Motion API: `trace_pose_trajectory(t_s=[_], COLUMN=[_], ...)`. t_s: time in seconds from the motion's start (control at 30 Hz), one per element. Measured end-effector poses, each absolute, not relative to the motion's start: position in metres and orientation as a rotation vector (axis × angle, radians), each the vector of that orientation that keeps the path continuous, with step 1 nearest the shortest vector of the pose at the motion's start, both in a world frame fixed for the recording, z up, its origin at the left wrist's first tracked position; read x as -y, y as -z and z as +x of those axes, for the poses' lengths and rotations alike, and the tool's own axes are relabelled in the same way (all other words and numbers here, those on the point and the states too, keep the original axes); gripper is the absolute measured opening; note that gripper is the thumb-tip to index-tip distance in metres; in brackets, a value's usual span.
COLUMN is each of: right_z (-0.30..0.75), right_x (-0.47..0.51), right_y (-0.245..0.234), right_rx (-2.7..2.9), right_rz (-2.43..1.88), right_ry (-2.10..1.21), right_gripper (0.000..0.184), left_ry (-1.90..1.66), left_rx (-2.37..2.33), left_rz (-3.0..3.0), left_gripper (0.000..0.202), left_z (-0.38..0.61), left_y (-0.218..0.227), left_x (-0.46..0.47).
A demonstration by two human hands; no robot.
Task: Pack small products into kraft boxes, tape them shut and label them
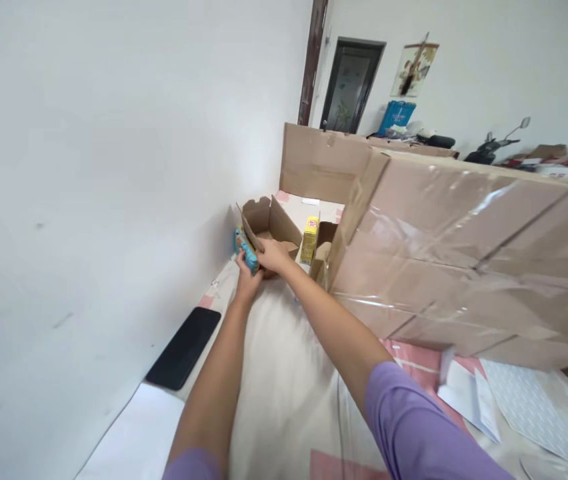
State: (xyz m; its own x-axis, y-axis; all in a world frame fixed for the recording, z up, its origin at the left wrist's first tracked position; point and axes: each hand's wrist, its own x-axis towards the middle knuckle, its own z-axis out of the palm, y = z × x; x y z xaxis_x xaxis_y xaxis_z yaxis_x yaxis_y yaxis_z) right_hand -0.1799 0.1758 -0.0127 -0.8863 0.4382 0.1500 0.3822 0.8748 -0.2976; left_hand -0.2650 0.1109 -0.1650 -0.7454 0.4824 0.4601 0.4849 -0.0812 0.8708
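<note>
In the head view an open cardboard box stands near the wall with its flaps raised. A small blue patterned packet is against the outside of its left flap. My left hand is closed around the packet's lower end. Reaching across the near side of the box, my right hand has its fingers closed on the flap edge, close beside the packet. Its fingertips are partly hidden. To the right of the box stands a yellow carton, upright.
A second open cardboard box sits beside the yellow carton. Large taped cardboard rises along the right. A black phone-like slab and white paper lie by the wall. White envelopes lie at lower right.
</note>
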Motion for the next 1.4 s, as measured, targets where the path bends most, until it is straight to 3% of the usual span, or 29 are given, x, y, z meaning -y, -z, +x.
trace_pose_trajectory(t_s=[0.23,0.37,0.53,0.7,0.9,1.07,1.17,1.33,1.4], right_z=[-0.088,-0.008,0.129,0.264,0.363,0.396,0.403,0.403,0.401], right_x=[-0.131,-0.097,-0.068,-0.051,-0.037,-0.034,-0.028,-0.015,-0.013], right_y=[-0.024,-0.042,-0.041,-0.019,-0.017,0.003,0.017,0.034,0.038], right_rx=[2.803,2.831,3.087,3.095,2.924,2.565,2.354,2.189,2.133], right_rz=[-0.204,0.129,0.442,0.392,0.040,0.141,0.250,0.279,0.275], right_ry=[-0.483,-0.580,-0.773,-0.792,-0.658,-0.226,0.006,-0.022,-0.058], right_gripper=[0.048,0.033,0.014,0.008,0.012,0.008,0.012,0.012,0.011], left_ry=[1.644,1.286,0.803,0.660,0.856,0.431,0.113,-0.075,-0.015], left_rx=[2.188,2.221,1.682,1.469,1.549,1.958,2.204,1.881,1.700], left_rz=[-1.373,-1.355,-1.460,-1.750,-2.007,-2.452,-2.474,-2.679,-2.724], left_gripper=[0.088,0.071,0.068,0.041,0.046,0.062,0.059,0.023,0.019], left_z=[-0.182,-0.095,0.022,0.117,0.182,0.179,0.170,0.171,0.172], left_y=[0.113,0.105,0.124,0.139,0.118,0.080,0.066,0.045,0.021], left_x=[0.007,0.107,0.179,0.175,0.142,0.129,0.129,0.155,0.175])
